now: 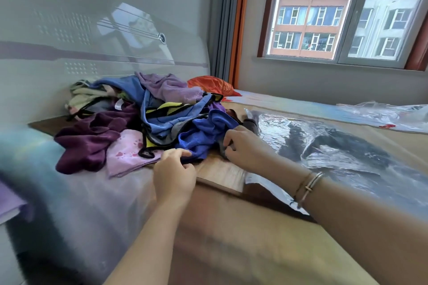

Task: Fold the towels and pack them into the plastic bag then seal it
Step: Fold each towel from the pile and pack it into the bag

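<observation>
Gripping the blue towel (206,132) at two points, both hands work at the near side of the towel pile (139,118), which lies heaped and unfolded toward the far left corner of the tabletop (220,172), close to the wall. The left hand (174,173) pinches the towel's lower hem between thumb and curled fingers; the right hand (240,146) has its fingers curled round a bunched edge of the same towel, just beside the near end of the plastic bag (335,148). The bag lies flat on the right part of the tabletop, its near corner hanging past the front edge; whether its mouth is open cannot be told. Judged from this layout, no towel is folded or packed yet. Risk one: the blue towel is entangled with a black-edged yellow and blue cloth (166,111) and overlaps a pink towel (129,152); pulling it free in one motion is likely to drag neighbours along, and the pink towel and the dark purple towel (90,143), which already droop over the left edge, may slide off. Risk two: a dark grey cloth (222,149) sits under the right hand and may be taken up together with the blue towel, giving an uneven fold. Risk three: little bare tabletop is free between pile and bag, so a fold made there may spill onto the slippery bag and shift it further over the front edge.
</observation>
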